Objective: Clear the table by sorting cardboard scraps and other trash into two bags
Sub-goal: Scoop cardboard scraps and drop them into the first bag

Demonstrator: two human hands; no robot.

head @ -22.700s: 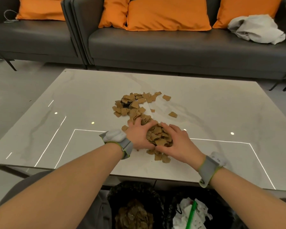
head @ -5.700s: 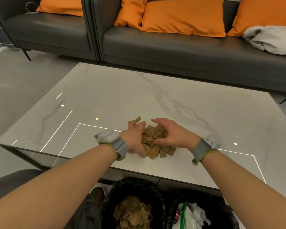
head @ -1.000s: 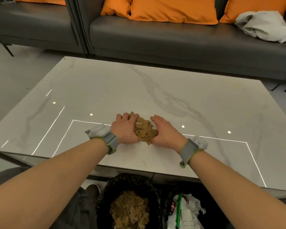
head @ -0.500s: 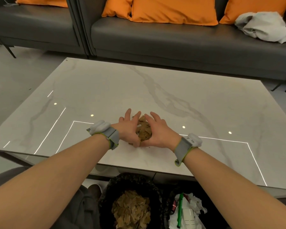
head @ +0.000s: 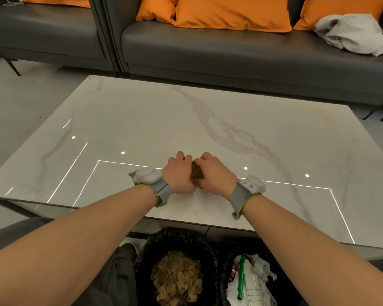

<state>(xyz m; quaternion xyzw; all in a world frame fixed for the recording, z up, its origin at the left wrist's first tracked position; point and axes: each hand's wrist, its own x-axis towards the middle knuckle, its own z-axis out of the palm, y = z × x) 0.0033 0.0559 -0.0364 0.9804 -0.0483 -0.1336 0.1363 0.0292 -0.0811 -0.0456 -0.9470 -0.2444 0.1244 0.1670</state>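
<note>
A small clump of brown cardboard scraps (head: 196, 174) is squeezed between my two hands near the front of the white marble table (head: 208, 129). My left hand (head: 179, 173) cups it from the left and my right hand (head: 215, 175) from the right, fingers curled over the top so that only a sliver of the clump shows. Below the table's front edge stand two black bags: the left bag (head: 155, 244) is filled with cardboard scraps, the right bag (head: 227, 259) holds white paper trash and a green pen (head: 241, 277).
A dark grey sofa (head: 230, 54) with orange cushions (head: 230, 12) runs behind the table, with a crumpled grey cloth (head: 354, 34) on its right seat. My knee in dark trousers (head: 111, 274) sits left of the bags.
Over the last second my hands pressed closer together, gathering the spread scraps into a tight clump that they now nearly cover. The big scatter seen earlier is gone from the table.
</note>
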